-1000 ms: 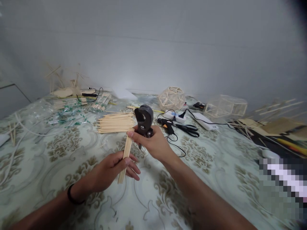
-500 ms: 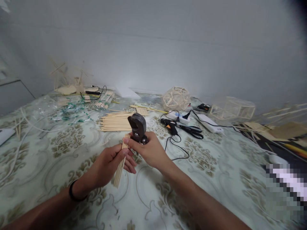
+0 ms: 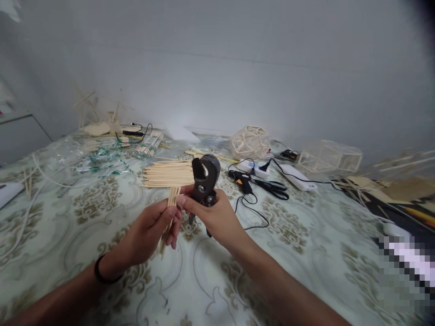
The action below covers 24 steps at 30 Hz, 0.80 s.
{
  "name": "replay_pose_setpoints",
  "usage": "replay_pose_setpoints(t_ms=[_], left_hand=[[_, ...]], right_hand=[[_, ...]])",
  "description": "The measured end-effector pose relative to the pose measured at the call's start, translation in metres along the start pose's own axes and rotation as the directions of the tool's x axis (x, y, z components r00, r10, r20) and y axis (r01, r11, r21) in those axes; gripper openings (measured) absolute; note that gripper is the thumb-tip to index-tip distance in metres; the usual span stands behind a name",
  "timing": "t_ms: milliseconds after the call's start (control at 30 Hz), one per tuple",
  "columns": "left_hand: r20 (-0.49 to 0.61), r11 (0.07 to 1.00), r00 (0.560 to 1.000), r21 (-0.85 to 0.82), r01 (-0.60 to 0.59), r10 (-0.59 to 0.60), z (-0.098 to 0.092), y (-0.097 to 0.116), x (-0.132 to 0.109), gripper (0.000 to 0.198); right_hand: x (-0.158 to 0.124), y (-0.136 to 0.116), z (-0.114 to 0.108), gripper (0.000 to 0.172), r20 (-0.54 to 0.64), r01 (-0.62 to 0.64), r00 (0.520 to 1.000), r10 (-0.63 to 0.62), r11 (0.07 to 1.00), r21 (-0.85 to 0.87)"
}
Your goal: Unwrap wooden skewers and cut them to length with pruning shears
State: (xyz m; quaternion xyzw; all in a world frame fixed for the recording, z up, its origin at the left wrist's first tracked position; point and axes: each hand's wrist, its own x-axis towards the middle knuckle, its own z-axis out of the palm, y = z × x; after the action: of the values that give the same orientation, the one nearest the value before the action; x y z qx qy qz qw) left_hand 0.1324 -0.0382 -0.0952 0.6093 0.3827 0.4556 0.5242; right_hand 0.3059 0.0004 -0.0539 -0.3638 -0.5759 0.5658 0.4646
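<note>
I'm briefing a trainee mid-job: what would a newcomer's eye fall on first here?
Probably the dark cutter in the right hand, mid-view. Just left, the left hand holds a bundle of pale sticks, with a larger stick pile behind. Farther back, right of centre, sits a faceted stick ball.

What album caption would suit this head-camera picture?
Left hand holding a stick bundle, right hand holding a dark cutter, a pile of sticks behind them.

Slim, pale wooden sticks (image 3: 173, 195) are held bunched, tops leaning right. Beside them, a dark hand cutter (image 3: 211, 173) points upward, jaws parted.
</note>
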Motion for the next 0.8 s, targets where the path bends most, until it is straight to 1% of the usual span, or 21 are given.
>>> replay_pose_setpoints(t_ms=[100, 167, 267, 433, 533, 600, 667, 733, 800], left_hand=[[0.046, 0.987, 0.999, -0.157, 0.035, -0.028, 0.000, -0.007, -0.001, 0.036], [0.084, 0.975, 0.996, -0.217, 0.057, -0.039, 0.000, -0.008, 0.000, 0.035], [0.101, 0.980, 0.994, -0.192, 0.057, -0.038, 0.001, -0.006, 0.000, 0.037], [0.111, 0.989, 0.991, -0.125, 0.084, -0.070, 0.000, -0.004, -0.001, 0.038], [0.119, 0.997, 0.991, -0.031, 0.068, -0.064, 0.000, 0.000, -0.001, 0.043], [0.127, 0.998, 0.991, 0.059, 0.023, -0.031, 0.000, 0.006, 0.000, 0.046], [0.131, 0.987, 0.991, 0.159, -0.038, 0.017, 0.000, 0.011, 0.000, 0.046], [0.111, 0.959, 0.991, 0.266, -0.097, 0.069, 0.000, 0.014, 0.000, 0.041], [0.065, 0.921, 0.992, 0.368, -0.124, 0.108, -0.002, 0.015, 0.000, 0.033]], right_hand=[[0.000, 0.000, -0.002, 0.037, 0.007, -0.001, 1.000, 0.001, 1.000, -0.004], [0.000, 0.001, -0.002, 0.035, 0.013, -0.004, 1.000, 0.004, 1.000, -0.019], [0.000, 0.002, -0.003, 0.031, 0.020, -0.001, 1.000, 0.002, 0.998, -0.057], [0.000, 0.001, -0.003, 0.032, 0.007, -0.024, 1.000, 0.025, 0.996, -0.081], [-0.001, -0.001, -0.002, 0.029, -0.011, -0.029, 1.000, 0.028, 0.992, -0.121], [-0.004, -0.003, -0.001, 0.028, 0.005, -0.017, 1.000, 0.018, 0.989, -0.148], [-0.007, -0.005, 0.000, 0.028, 0.045, -0.003, 0.999, 0.010, 0.988, -0.152], [-0.010, -0.006, 0.000, 0.026, 0.059, 0.046, 0.998, -0.036, 0.986, -0.163], [-0.012, -0.004, 0.000, 0.021, 0.053, 0.130, 0.991, -0.122, 0.972, -0.198]])
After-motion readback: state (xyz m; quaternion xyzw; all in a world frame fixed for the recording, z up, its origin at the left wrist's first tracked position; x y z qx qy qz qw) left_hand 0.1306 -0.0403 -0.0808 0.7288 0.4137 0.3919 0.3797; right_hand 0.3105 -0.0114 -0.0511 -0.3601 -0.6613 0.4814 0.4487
